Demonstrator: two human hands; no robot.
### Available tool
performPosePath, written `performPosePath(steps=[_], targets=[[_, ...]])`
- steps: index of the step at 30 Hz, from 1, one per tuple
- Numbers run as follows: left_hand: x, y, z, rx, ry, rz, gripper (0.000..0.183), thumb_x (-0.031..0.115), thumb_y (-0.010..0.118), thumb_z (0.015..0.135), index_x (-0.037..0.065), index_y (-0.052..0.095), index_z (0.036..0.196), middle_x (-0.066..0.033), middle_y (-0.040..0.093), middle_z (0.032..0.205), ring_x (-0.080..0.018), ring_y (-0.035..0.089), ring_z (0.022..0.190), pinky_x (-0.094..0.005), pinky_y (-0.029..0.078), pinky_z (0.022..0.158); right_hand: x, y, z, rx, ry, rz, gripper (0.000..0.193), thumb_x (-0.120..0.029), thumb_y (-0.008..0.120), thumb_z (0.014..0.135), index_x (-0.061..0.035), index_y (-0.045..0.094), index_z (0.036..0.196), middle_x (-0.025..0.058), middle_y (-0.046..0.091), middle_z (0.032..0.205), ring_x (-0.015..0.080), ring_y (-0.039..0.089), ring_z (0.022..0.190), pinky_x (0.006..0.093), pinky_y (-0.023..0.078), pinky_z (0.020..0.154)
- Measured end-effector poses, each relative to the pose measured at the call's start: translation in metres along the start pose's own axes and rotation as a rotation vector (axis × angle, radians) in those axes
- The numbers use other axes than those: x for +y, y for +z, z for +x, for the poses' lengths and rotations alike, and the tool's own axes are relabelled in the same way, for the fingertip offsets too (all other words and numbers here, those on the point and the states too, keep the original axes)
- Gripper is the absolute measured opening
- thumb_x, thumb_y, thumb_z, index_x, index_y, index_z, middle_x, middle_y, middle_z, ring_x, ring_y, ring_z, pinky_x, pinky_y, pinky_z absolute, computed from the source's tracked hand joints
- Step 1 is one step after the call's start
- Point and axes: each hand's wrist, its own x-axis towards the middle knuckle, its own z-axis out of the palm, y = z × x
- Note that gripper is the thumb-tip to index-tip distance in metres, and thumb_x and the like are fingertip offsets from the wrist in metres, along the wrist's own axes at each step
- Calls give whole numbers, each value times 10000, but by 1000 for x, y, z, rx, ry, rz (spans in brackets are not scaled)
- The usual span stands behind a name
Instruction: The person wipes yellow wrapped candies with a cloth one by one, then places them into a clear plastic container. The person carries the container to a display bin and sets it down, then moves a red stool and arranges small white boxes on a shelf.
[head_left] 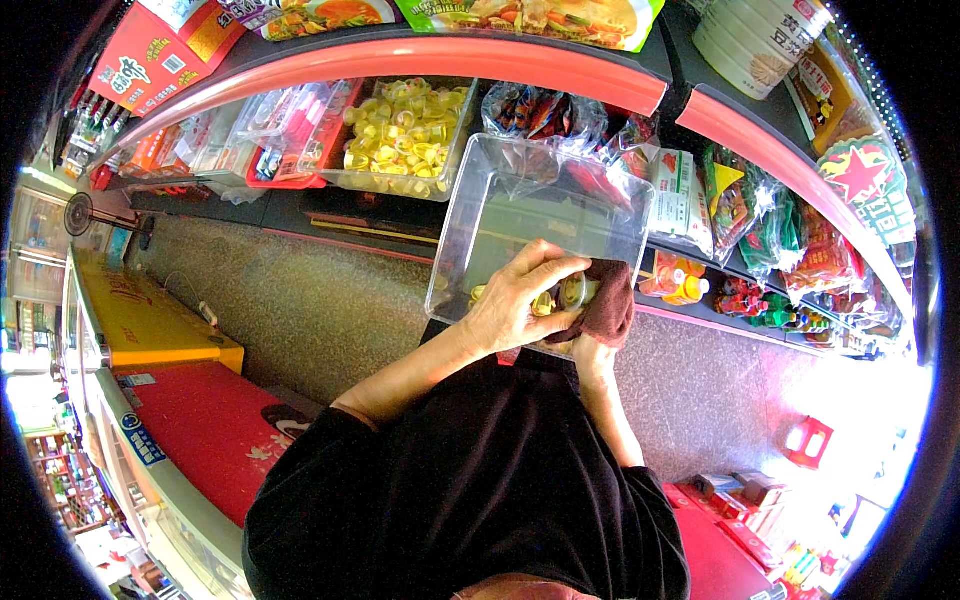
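My left hand [515, 302] is curled around a small round clear-lidded cup [574, 291], thumb below it and fingers above. A dark brown cloth [608, 305] lies against the cup's right side, and my right hand [594, 356] grips it; the cloth hides most of those fingers. Under and beyond my hands is a clear plastic bin [478, 180], tilted toward me. A few small yellow cups [477, 294] show at its near end, partly covered by my left hand.
On the shelf ahead, another clear bin holds many yellow cups [405, 130], beside a red tray [318, 150]. Bagged goods [683, 195] and orange-capped bottles [688, 285] stand to the right. A red shelf edge [420, 60] curves above. Red and yellow chests [200, 410] stand at left.
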Motion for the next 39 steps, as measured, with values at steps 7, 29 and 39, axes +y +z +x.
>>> performPosePath(steps=[7,29,39], targets=[[-7,2,0,-30,-117,-130,458,229,739,725,42,559,1103,-91,528,951,-194,564,799,-308,479,685,1,6,-2,103,-151,-50,277,-185,560,806,-42,547,1043,139,585,957,287,569,883,372,449,788],[-7,17,-8,194,-86,-225,404,115,706,762,50,584,1141,-91,560,1038,-185,555,925,-280,445,811,15,7,3,-27,9,201,277,-197,482,874,-53,553,1100,126,571,1048,274,554,973,364,446,813],[-29,28,-17,242,-647,-1197,422,311,442,957,58,449,1295,-63,527,1223,-135,509,1082,-284,395,950,17,28,0,-28,114,469,310,-169,513,890,-72,475,1182,91,573,1104,200,592,951,327,498,820]])
